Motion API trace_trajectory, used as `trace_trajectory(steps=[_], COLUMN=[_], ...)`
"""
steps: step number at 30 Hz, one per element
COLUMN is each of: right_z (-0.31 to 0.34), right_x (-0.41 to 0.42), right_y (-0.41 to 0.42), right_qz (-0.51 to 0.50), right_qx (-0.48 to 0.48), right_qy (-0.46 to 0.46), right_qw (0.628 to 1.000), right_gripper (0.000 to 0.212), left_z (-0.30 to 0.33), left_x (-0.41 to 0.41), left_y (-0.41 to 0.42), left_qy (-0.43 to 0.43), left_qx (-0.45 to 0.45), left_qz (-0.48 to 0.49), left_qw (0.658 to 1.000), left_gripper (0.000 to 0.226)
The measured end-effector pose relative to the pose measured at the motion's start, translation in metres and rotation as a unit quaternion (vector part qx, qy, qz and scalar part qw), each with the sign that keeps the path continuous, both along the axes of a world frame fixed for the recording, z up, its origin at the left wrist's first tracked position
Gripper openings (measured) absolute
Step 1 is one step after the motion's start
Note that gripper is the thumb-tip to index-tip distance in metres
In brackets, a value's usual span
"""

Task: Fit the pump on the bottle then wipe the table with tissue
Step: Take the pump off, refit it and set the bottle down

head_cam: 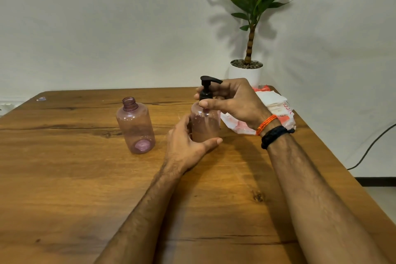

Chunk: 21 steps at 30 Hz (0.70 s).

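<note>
A clear pink bottle (205, 124) stands upright on the wooden table (85, 178), right of centre. My left hand (188, 146) wraps around its lower body. A black pump (206, 89) sits on the bottle's neck, its spout pointing right. My right hand (233, 100) pinches the pump's collar with thumb and fingers. A second pink bottle (135, 127) stands open-necked and capless to the left, untouched. A pack of tissues (272, 105) in red and white plastic lies behind my right wrist.
A potted plant in a white pot (246, 72) stands behind the table's far right corner against the wall. A small scrap (40, 98) lies at the far left corner. A black cable (372, 146) hangs off to the right of the table.
</note>
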State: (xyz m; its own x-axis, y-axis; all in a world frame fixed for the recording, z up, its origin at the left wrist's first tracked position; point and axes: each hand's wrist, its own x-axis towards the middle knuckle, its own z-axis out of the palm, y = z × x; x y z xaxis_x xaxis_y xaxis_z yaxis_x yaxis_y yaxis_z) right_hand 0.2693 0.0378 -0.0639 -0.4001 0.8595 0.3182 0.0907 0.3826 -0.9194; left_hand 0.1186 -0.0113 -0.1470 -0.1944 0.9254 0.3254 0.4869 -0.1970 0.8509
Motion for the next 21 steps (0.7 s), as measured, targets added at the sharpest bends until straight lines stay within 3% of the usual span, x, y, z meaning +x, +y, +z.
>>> trace_trajectory(steps=[9, 15, 18, 21], right_z=[0.0, -0.007, -0.01, -0.014], right_x=[-0.01, -0.019, -0.02, -0.014], right_y=[-0.003, -0.004, -0.005, -0.005], right_qz=[-0.107, -0.183, -0.167, -0.089], right_qx=[0.008, 0.034, 0.033, 0.03], right_qy=[-0.007, 0.004, -0.004, -0.006], right_qw=[0.994, 0.983, 0.985, 0.996], right_gripper=[0.047, 0.033, 0.037, 0.035], left_z=[-0.002, -0.002, -0.002, -0.002], left_x=[0.003, 0.004, -0.001, -0.003], left_y=[0.002, 0.001, 0.002, 0.003], left_qy=[-0.002, -0.006, -0.015, -0.001], left_qx=[0.019, 0.021, 0.007, 0.007], left_qz=[0.033, 0.035, 0.01, 0.003], left_qw=[0.999, 0.999, 1.0, 1.0], left_gripper=[0.078, 0.075, 0.08, 0.083])
